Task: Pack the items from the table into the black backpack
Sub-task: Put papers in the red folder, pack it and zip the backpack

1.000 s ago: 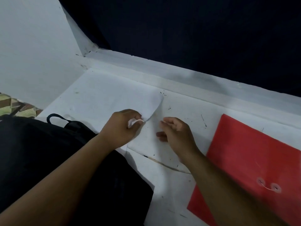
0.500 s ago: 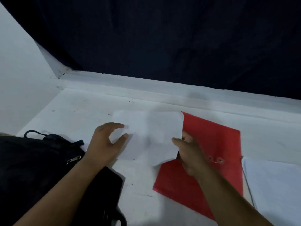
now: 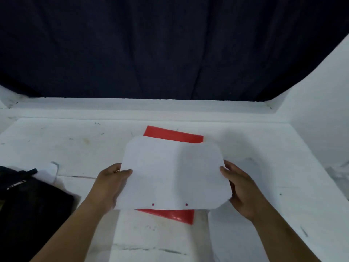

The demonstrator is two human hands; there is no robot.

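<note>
A white sheet of paper (image 3: 173,174) hangs above the table, held at both side edges. My left hand (image 3: 111,183) grips its left edge and my right hand (image 3: 243,188) grips its right edge. Two small holes show near the sheet's lower edge. Under it lies a red envelope folder (image 3: 171,135), mostly hidden, with its top and bottom edges showing. The black backpack (image 3: 28,208) lies at the left edge of the table, its zipper pull visible.
The white table (image 3: 264,140) has a raised white ledge at the back and a dark curtain (image 3: 170,46) behind it. A white wall (image 3: 321,87) rises at the right. More white paper (image 3: 236,233) lies flat at the lower right.
The sheet has been lifted off the table and carried right, over the red folder. My left hand now grips its left edge. The view has swung to the right.
</note>
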